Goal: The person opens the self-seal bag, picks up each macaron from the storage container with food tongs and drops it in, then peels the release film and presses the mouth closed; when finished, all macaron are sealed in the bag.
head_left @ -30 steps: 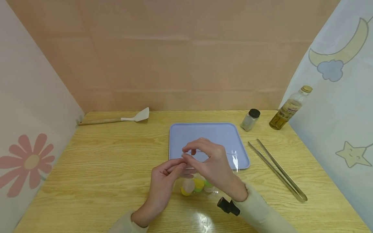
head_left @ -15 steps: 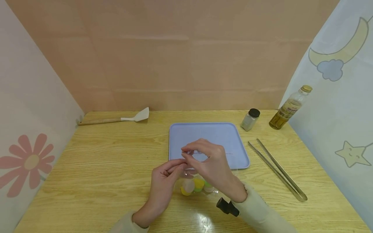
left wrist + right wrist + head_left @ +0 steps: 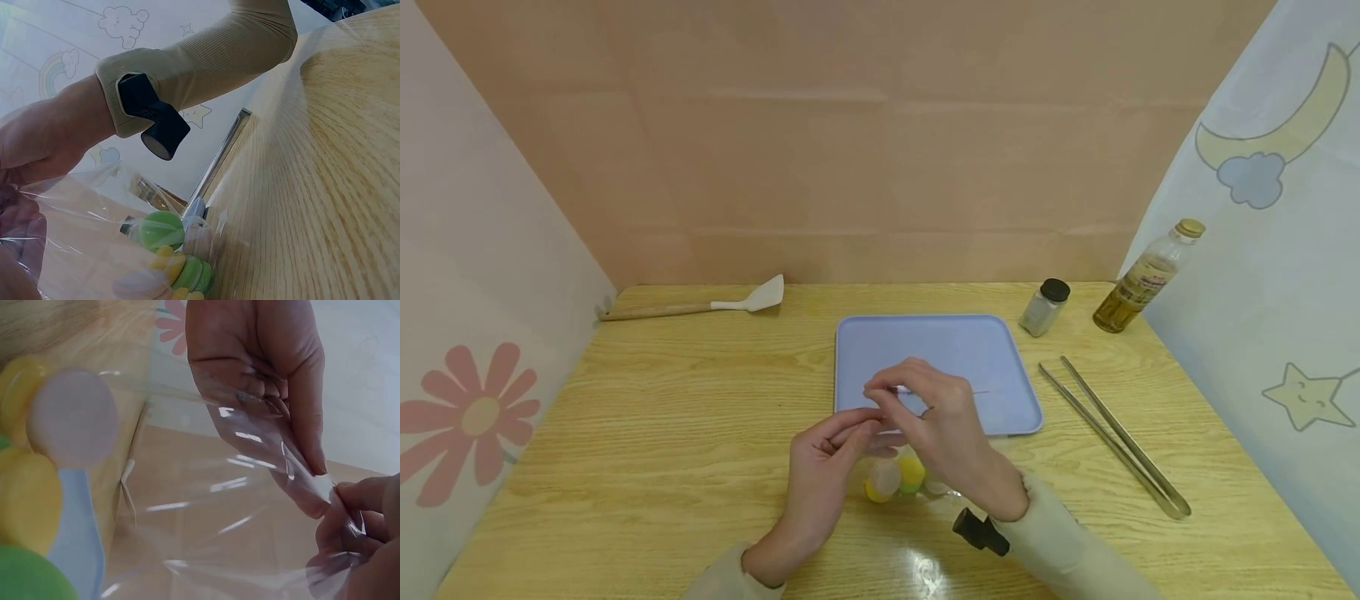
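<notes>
A clear plastic bag (image 3: 206, 506) hangs between the two hands, with several round macarons (image 3: 161, 230) in green, yellow and pale pink at its bottom. My left hand (image 3: 818, 479) pinches the bag's edge between thumb and fingers. Close beside it, my right hand (image 3: 946, 429) pinches the film with thumb and fingertips, best seen in the right wrist view. In the head view the macarons show below the hands as a yellow disc (image 3: 912, 473) and a pale one, partly covered by the right hand. The bag's clear film is hard to trace there.
Behind the hands lies a blue tray (image 3: 940, 333) on the wooden table (image 3: 700, 433). Metal tongs (image 3: 1120, 442) lie at right. A black-capped jar (image 3: 1043, 310) and an oil bottle (image 3: 1142, 283) stand at the back right; a spatula (image 3: 700, 308) lies at the back left.
My right hand has shifted slightly left, its thumb and index fingertips now nearer each other. The bag's upper edge has moved a little with it. My left hand is almost still.
</notes>
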### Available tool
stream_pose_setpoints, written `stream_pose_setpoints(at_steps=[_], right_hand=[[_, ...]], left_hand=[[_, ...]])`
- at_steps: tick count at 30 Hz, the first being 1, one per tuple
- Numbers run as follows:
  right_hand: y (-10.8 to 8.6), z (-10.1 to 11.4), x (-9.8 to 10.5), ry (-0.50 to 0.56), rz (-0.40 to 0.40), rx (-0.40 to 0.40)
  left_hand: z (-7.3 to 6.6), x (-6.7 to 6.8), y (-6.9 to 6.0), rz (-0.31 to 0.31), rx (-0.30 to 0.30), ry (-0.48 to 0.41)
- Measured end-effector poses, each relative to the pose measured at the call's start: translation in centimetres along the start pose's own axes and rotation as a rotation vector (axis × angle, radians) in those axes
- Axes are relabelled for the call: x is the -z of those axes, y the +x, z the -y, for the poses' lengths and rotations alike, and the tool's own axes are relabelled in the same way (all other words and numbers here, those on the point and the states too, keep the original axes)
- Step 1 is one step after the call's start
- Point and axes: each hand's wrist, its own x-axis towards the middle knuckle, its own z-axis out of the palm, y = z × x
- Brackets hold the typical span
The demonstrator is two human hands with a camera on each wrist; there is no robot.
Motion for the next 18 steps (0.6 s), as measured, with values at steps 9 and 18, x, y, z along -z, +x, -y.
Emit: stream_pose_setpoints(at_steps=[9,18], right_hand=[[0.01,0.46,-0.37,0.077,-0.034,-0.142],[0.02,0.88,-0.29,0.194,-0.01,-0.369]], left_hand=[[-0.06,-0.03,0.11,-0.008,-0.006,0.014],[-0.16,0.09,0.01,-0.005,0.003,0.015]])
